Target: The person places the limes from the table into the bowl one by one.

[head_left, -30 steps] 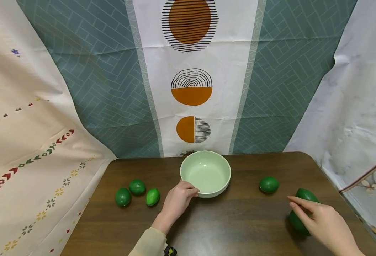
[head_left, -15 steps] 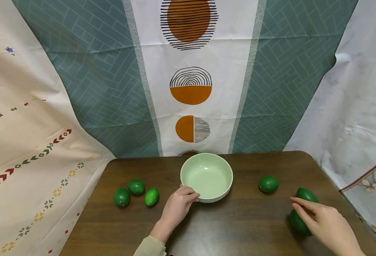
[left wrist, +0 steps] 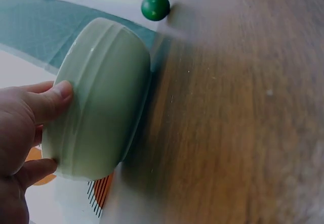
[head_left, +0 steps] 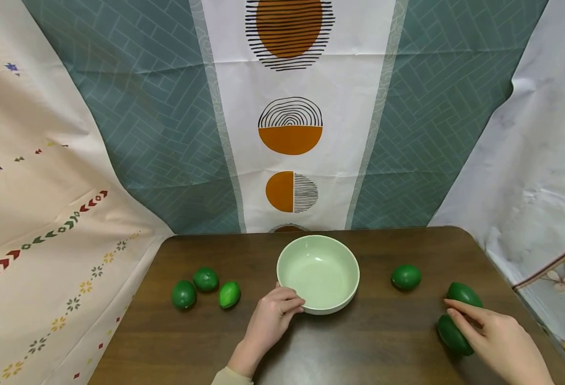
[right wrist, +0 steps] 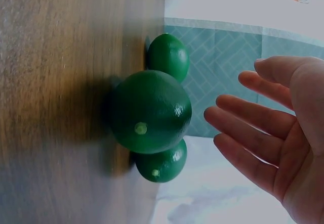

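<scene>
My left hand grips the near-left rim of a pale green bowl with nothing in it. In the left wrist view, the thumb and fingers pinch the edge of the bowl, whose outer wall faces the camera. On the right, my right hand hovers with fingers extended, partly covering a dark green lime-like fruit. The right wrist view has this fruit nearest, a gap between it and the hand. Just behind it lies a second green fruit.
Another green fruit lies right of the bowl. Left of the bowl are two dark green fruits, one nearer and one farther, beside a brighter lime. Patterned cloth hangs behind the brown wooden table.
My left hand has drawn the bowl toward me and slightly right, away from the table's back edge. The right hand has barely moved, and the fruits lie where they were.
</scene>
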Tool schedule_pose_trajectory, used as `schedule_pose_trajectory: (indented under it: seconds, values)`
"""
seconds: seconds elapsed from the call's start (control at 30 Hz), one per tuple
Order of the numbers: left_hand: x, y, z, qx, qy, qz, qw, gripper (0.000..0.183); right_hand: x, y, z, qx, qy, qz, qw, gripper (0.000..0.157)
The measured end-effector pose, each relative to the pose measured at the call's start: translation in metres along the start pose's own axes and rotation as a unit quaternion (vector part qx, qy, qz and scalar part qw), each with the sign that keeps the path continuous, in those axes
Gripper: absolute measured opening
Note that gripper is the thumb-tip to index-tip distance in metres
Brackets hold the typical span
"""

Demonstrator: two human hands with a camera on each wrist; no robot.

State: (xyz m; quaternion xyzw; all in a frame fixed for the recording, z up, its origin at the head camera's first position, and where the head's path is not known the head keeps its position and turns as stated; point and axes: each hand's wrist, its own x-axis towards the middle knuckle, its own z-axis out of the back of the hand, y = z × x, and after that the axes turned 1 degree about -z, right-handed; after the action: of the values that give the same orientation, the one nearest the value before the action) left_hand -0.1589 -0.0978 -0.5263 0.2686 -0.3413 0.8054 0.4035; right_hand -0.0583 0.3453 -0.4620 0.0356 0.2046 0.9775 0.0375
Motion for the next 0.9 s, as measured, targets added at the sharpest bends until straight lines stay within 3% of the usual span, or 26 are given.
schedule_pose_trajectory:
  seconds: [0.2,0.43,0.9]
  values:
    - [-0.002,-0.003,0.001,-0.017,0.001,0.013,0.9998,0.017,-0.002,-0.007,0.002,-0.004,0.009,-0.009,1.0,0.049]
    - [0.001,-0.008,0.004,-0.037,0.016,0.031,0.9987,0.013,0.0,-0.011,0.001,-0.013,0.052,-0.026,0.998,0.056]
    - [0.0,-0.003,0.009,-0.055,0.041,0.009,0.9976,0.01,0.006,-0.02,-0.003,-0.012,0.098,-0.028,0.995,0.069]
